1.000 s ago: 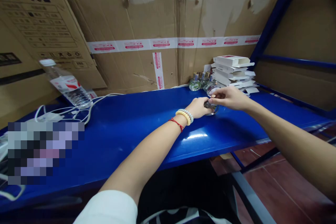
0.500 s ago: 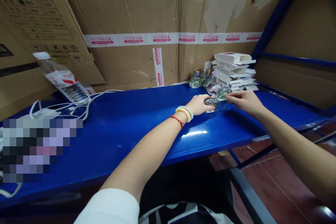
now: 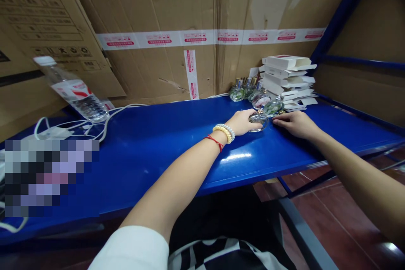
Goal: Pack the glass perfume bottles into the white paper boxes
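My left hand [image 3: 242, 122], with bracelets at the wrist, is closed round a round clear glass perfume bottle [image 3: 260, 122] on the blue table. To its right, my right hand [image 3: 294, 124] is low at the tabletop, its thumb and fingers pressed together. Whatever may be between those fingertips is hidden. A perfume bottle with a green tint [image 3: 274, 105] lies just behind both hands. Beyond it are a pinkish perfume bottle [image 3: 261, 100] and several more, among them a greenish one [image 3: 237, 92] at the back.
Flattened white boxes [image 3: 287, 76] are stacked behind my right hand. At the left, a water bottle [image 3: 77, 93] leans among white cables [image 3: 106, 128]. Cardboard [image 3: 158, 67] lines the back of the blue table [image 3: 152, 143], and a blue frame post [image 3: 340, 12] rises at the right.
My right hand has lowered slightly to the tabletop, its fingers flatter. My left hand stays on the perfume bottle. The camera view has shifted a little.
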Demonstrator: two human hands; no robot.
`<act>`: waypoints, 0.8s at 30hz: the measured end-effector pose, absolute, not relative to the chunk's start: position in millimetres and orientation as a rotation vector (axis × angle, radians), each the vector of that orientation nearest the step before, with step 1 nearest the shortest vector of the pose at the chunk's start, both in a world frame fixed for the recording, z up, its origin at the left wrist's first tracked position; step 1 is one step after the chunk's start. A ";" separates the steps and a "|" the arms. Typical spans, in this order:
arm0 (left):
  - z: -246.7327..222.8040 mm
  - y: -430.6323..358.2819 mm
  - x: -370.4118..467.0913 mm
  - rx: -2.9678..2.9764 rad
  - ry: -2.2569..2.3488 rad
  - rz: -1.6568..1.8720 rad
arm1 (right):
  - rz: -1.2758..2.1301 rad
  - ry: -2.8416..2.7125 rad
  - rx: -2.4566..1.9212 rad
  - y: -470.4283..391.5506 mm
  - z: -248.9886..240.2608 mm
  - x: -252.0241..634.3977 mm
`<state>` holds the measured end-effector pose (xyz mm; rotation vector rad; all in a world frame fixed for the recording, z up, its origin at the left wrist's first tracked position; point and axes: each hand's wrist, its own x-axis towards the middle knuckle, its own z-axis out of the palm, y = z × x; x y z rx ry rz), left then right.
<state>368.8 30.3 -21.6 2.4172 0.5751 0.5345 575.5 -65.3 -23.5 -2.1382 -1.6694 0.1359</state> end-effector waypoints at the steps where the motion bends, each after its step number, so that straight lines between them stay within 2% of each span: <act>1: -21.7 30.5 368.8 2.420 0.570 0.535 | 0.140 -1.643 -2.153 -66.0 -23.2 575.7; 9: -21.3 29.7 367.9 2.396 0.583 0.523 | 0.312 -1.542 -2.222 -59.7 -19.8 580.8; 24: -24.4 32.4 367.3 2.402 0.555 0.509 | 0.110 -1.450 -2.204 -69.6 -24.9 571.2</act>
